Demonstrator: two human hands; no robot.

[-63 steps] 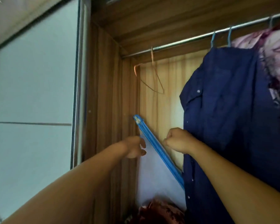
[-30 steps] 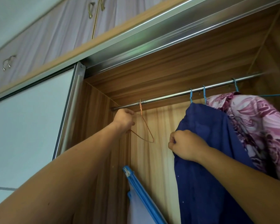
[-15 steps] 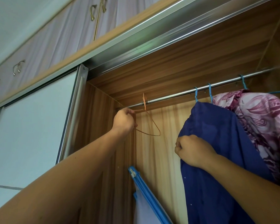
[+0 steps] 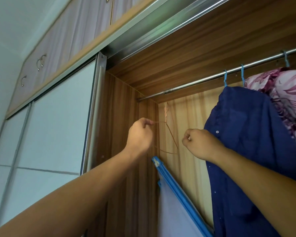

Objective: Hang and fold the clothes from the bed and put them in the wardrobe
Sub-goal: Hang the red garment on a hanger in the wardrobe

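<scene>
My left hand (image 4: 140,134) grips a thin orange wire hanger (image 4: 172,136) by its left end. The hanger is empty and sits below the metal rod (image 4: 195,83), with its hook free of the rod. My right hand (image 4: 198,144) is curled into a fist just right of the hanger, with nothing visible in its fingers. Its wrist lies against a navy shirt (image 4: 246,134) that hangs from the rod on a blue hanger. A purple floral garment (image 4: 287,93) hangs behind the shirt at the far right.
A blue-framed pale fabric item (image 4: 174,185) leans in the wardrobe's left corner below my hands. The sliding door (image 4: 58,117) is pushed to the left. Upper cabinets (image 4: 72,40) with metal handles run above the wardrobe opening.
My left hand has lifted the orange hanger off the rod and lowered it. My right hand has let go of the navy shirt's edge and moved a little left.
</scene>
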